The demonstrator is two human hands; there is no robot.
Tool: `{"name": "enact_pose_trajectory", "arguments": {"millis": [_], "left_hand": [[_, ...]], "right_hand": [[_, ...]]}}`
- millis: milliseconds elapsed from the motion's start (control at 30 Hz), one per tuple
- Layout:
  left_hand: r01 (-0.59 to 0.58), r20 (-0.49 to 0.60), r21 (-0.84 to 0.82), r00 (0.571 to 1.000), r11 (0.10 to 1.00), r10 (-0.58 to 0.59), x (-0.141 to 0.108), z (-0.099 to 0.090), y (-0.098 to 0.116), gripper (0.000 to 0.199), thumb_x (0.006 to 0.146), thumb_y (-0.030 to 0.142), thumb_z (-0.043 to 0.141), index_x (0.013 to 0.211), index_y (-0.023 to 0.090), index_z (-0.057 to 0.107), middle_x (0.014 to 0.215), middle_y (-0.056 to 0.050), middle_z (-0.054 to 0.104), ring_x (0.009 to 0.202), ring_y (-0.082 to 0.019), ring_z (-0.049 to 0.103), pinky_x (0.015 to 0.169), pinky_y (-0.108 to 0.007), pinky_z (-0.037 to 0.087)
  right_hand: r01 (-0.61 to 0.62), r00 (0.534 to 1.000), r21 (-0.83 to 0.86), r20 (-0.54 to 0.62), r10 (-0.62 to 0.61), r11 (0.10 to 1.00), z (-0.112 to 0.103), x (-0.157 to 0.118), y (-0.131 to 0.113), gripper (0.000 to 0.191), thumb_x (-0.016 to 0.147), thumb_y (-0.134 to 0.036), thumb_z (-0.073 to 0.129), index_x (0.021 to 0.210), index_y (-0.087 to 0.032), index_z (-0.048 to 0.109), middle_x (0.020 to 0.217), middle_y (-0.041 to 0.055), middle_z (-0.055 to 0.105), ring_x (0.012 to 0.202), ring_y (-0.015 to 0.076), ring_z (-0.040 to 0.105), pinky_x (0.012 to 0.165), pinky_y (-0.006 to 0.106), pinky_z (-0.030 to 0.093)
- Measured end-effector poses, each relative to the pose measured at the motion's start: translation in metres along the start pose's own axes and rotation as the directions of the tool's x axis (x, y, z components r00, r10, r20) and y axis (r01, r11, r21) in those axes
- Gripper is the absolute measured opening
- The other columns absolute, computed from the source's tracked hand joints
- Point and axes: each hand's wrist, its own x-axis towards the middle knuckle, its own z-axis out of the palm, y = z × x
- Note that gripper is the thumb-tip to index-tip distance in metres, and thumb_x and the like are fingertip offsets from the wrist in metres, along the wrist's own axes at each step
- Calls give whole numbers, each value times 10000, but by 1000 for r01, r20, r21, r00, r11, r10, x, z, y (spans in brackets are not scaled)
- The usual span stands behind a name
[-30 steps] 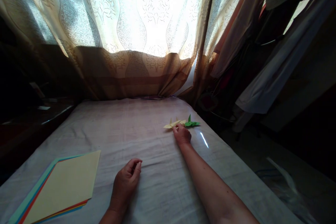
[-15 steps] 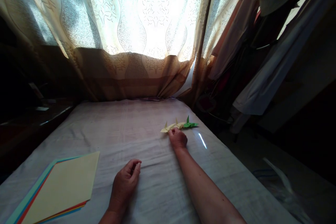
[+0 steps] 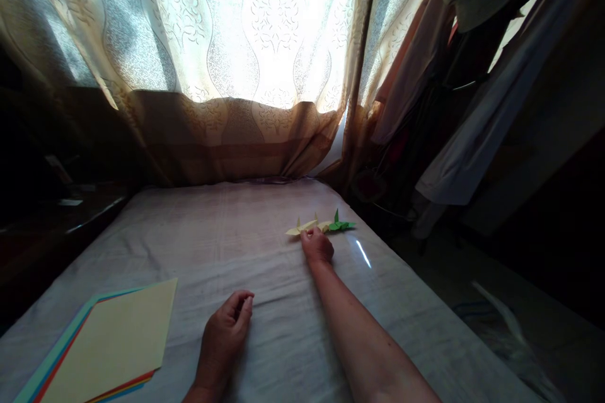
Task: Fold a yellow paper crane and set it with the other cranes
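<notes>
Two cream folded-paper figures, the left one [image 3: 297,228] and the middle one [image 3: 324,225], stand in a row with a green folded-paper figure [image 3: 341,225] on the sheeted surface. My right hand [image 3: 317,245] is closed at the near side of the left cream figure, its fingertips pinched against that figure's edge. Curled above the sheet nearer to me, my left hand [image 3: 227,324] has thumb and fingertips close together and nothing visible between them. A stack of coloured paper with a cream sheet [image 3: 116,340] on top lies at the left.
Behind the bed-like surface [image 3: 198,220] hangs a patterned curtain [image 3: 274,119]. Clothes [image 3: 466,145] hang at the right, over a dark floor area with a clear plastic item [image 3: 508,321]. A dark table [image 3: 89,208] stands at the left.
The view has shifted slightly. My right hand remains at the left cream figure, which has turned or shifted a little. My left hand looks the same.
</notes>
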Motion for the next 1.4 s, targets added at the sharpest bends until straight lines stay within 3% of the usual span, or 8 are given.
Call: {"name": "enact_pose_trajectory", "arguments": {"millis": [233, 533, 867, 967, 1067, 1167, 1267, 1400], "left_hand": [[-20, -17, -6, 1000, 1000, 20, 1, 1, -2, 338, 808, 488, 450, 858, 245, 680, 648, 15, 653, 593, -175, 623, 588, -252, 463], [-55, -37, -33, 998, 998, 54, 1, 3, -1, 327, 839, 461, 445, 875, 219, 663, 631, 18, 638, 564, -159, 610, 535, -230, 445], [-188, -108, 184, 972, 965, 210, -19, 2, 3, 188, 883, 257, 500, 870, 215, 683, 750, 12, 707, 682, -127, 650, 662, -203, 474], [-220, -111, 296, 959, 930, 262, -36, -10, 1, 166, 883, 219, 524, 909, 223, 688, 832, 2, 722, 757, -130, 658, 730, -209, 486], [-193, -137, 426, 952, 884, 273, -53, -36, -10, 160, 888, 228, 537, 940, 230, 688, 930, -27, 719, 898, -167, 646, 857, -262, 474], [-71, -231, 543, 945, 836, 231, -66, -69, -26, 222, 896, 259, 532, 1065, 215, 669, 1083, -86, 683, 1063, -235, 588, 982, -368, 414], [96, -351, 612, 923, 785, 161, -72, -95, -43, 441, 843, 325, 616, 1241, 136, 584, 1344, -193, 540, 1270, -344, 445, 1082, -507, 287], [191, -362, 659, 928, 727, 85, -73, -105, -55, 499, 813, 429, 652, 1224, 150, 602, 1377, -204, 524, 1318, -380, 400, 1106, -575, 201]], "right_hand": [[50, 998, 13, 23, -50, 999, -5, -24, 14, 202, 892, -327, 507, 874, -228, 683, 873, 49, 738, 766, 186, 662, 599, 253, 377], [231, 969, 76, 73, -237, 970, -29, -93, 53, 165, 855, -297, 546, 741, -234, 649, 682, -18, 681, 647, 136, 604, 577, 224, 324], [331, 918, 206, 156, -364, 921, -55, -144, 94, 262, 816, -445, 462, 737, -256, 626, 707, -9, 697, 654, 185, 631, 591, 260, 371], [348, 903, 215, 184, -388, 912, -59, -149, 101, 292, 802, -479, 442, 757, -261, 631, 719, -2, 702, 669, 199, 641, 594, 272, 378], [372, 891, 188, 203, -406, 909, -62, -150, 103, 309, 801, -485, 423, 778, -263, 637, 768, 6, 717, 701, 211, 647, 607, 283, 384], [400, 877, 169, 217, -430, 901, -64, -151, 103, 310, 807, -478, 413, 787, -264, 637, 788, 7, 718, 711, 210, 645, 614, 284, 386], [408, 873, 162, 219, -436, 898, -65, -152, 103, 302, 807, -469, 417, 787, -268, 641, 772, 5, 712, 711, 210, 645, 614, 284, 389], [425, 868, 194, 188, -459, 884, -65, -153, 106, 281, 800, -460, 439, 776, -273, 648, 752, -1, 708, 700, 205, 649, 611, 281, 402]]}}
